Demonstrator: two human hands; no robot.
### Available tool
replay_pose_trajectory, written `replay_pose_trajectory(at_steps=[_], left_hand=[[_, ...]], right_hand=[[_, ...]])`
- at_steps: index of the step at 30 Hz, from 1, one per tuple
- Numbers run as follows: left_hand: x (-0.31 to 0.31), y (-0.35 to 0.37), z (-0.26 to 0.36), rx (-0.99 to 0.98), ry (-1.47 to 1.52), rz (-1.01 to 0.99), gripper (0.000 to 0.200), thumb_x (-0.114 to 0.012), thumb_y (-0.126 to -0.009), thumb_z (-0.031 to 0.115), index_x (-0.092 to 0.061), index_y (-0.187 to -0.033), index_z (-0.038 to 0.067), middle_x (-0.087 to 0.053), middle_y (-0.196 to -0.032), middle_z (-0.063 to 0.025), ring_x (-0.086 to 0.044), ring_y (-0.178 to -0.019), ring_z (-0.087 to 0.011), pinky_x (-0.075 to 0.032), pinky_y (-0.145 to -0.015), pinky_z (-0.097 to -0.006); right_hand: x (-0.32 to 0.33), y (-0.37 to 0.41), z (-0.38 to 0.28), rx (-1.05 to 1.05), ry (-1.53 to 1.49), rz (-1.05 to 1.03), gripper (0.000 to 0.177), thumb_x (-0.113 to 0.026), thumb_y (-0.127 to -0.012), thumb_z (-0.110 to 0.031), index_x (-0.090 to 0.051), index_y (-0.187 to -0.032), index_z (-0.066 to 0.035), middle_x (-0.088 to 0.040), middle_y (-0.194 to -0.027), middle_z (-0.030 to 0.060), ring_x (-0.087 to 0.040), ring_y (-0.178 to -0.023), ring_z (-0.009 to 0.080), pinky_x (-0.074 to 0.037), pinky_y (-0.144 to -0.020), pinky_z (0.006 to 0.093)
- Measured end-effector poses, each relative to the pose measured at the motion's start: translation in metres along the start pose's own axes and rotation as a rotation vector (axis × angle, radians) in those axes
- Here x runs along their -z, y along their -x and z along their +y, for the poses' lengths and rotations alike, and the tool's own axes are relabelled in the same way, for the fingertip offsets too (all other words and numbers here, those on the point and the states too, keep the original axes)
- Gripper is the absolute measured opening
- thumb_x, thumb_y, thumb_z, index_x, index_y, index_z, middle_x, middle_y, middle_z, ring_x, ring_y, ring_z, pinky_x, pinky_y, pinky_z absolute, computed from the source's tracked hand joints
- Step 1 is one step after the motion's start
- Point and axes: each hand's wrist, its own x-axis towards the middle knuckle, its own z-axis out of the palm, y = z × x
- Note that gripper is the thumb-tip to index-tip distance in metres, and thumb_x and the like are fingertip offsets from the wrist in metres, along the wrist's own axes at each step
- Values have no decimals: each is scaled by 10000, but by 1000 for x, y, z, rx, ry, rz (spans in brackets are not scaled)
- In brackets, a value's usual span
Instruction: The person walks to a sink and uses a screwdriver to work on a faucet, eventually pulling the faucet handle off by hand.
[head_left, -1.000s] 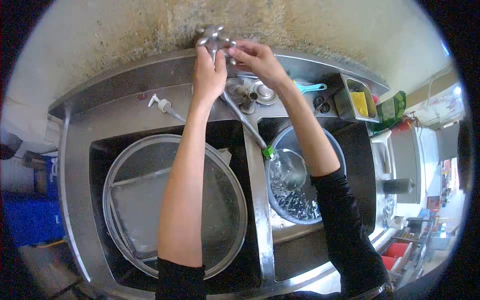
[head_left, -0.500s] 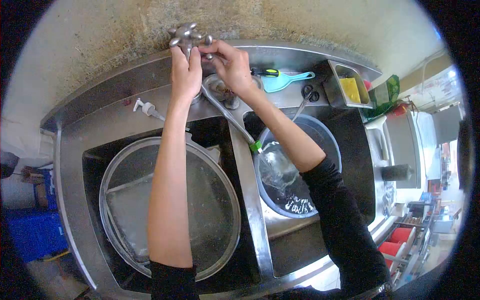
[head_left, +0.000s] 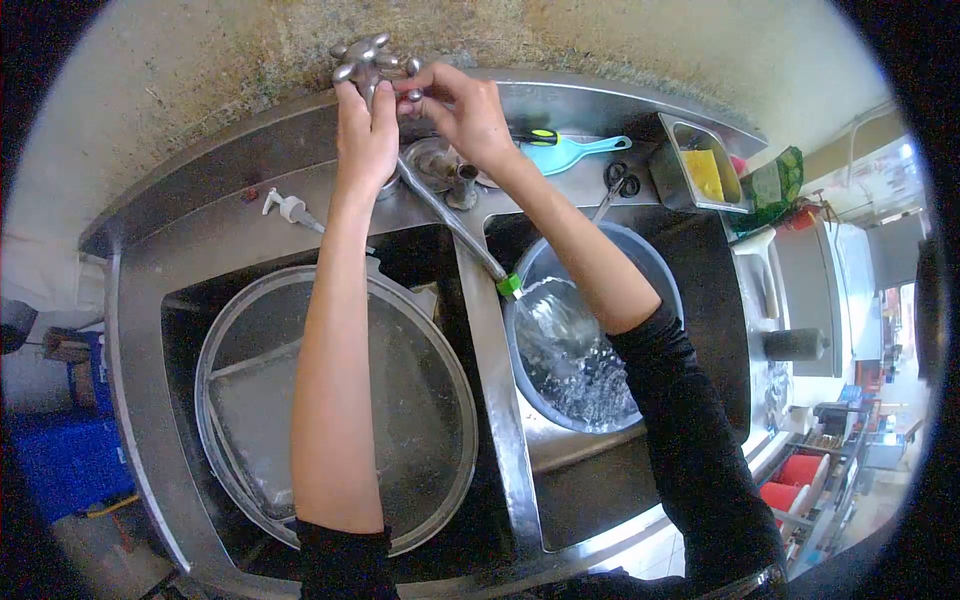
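Observation:
My left hand is wrapped round the body of a metal faucet at the wall, below its star-shaped knob. With closed fingers, my right hand grips a tap handle on the faucet's right side. The long metal spout slants down to a green-banded end. Water runs from it into a round blue-grey basin in the right sink, splashing and churning inside. My right forearm covers part of the basin.
In the left sink lies a large round rimmed pan holding a flat rectangular thing. On the ledge are a white pump top, a turquoise dustpan-like scoop, scissors and a metal container with a yellow sponge.
Water flow from the spout has grown stronger, with more splashing in the basin. My right hand has moved slightly left and up with the handle; my left hand stays on the faucet.

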Motion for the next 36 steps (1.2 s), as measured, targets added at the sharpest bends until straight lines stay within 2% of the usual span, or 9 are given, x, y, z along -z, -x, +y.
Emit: replay_pose_trajectory(at_steps=[7,10,16,18,21,25,27,30,36], left_hand=[[1,3,5,24,48,-12,361,-445,-946,295,-416,-1144,-6,-545,-1090,-185,-520,-1025,-268,-375,-910,-373],[-1,2,2,-6,36,-3,368,-443,-945,302,-420,-1146,-6,-545,-1098,-186,-517,-1029,-274,-370,-913,-374],[-2,1,-1,-17,20,-9,310,-462,-928,235,-420,-1115,-9,-563,-1048,-207,-553,-984,-312,-403,-869,-408],[-2,3,3,-15,60,16,308,-466,-928,238,-425,-1108,-8,-564,-1050,-209,-553,-990,-306,-403,-872,-405],[-1,2,0,-9,-14,20,323,-467,-923,252,-425,-1114,-5,-567,-1047,-210,-553,-994,-314,-399,-880,-406],[-1,1,-3,19,-1,-11,350,-464,-918,270,-422,-1123,-10,-564,-1054,-219,-551,-999,-332,-393,-889,-409],[0,3,3,0,30,4,399,-463,-928,328,-445,-1146,-6,-553,-1086,-160,-515,-1022,-249,-366,-915,-360],[-1,1,-2,6,45,5,402,-460,-930,317,-440,-1167,-7,-547,-1116,-168,-512,-1048,-258,-358,-932,-360],[0,0,-3,24,22,-17,426,-457,-931,310,-422,-1207,-13,-529,-1180,-185,-500,-1107,-282,-352,-952,-364]], right_hand=[[1,-5,-1,-76,159,-25,182,-685,-775,-76,-649,-950,-40,-685,-833,98,-654,-774,138,-498,-703,276],[2,-8,4,3,112,33,199,-722,-731,-169,-677,-915,-111,-651,-748,133,-627,-643,245,-482,-612,332],[6,-13,2,-63,-70,-19,216,-747,-727,-158,-680,-913,-72,-685,-797,96,-650,-722,163,-502,-666,302],[10,-14,0,-143,-55,-142,212,-693,-795,-88,-628,-984,-18,-684,-881,67,-629,-829,100,-501,-757,266],[9,-16,11,-130,-72,-172,208,-681,-807,-85,-623,-997,-24,-678,-918,76,-626,-859,110,-501,-769,266],[9,-20,15,-87,-116,-202,238,-706,-799,-146,-623,-997,-42,-668,-903,61,-626,-845,122,-517,-744,267],[7,-18,11,-87,-132,-80,265,-766,-732,-241,-678,-907,-63,-687,-813,67,-644,-708,135,-514,-651,285],[16,-20,-9,-262,-216,-233,163,-619,-850,-62,-566,-989,6,-661,-891,112,-622,-812,145,-494,-709,291],[16,-22,-11,-325,-266,-254,163,-627,-842,-60,-569,-976,12,-663,-876,105,-618,-773,144,-491,-685,295]])
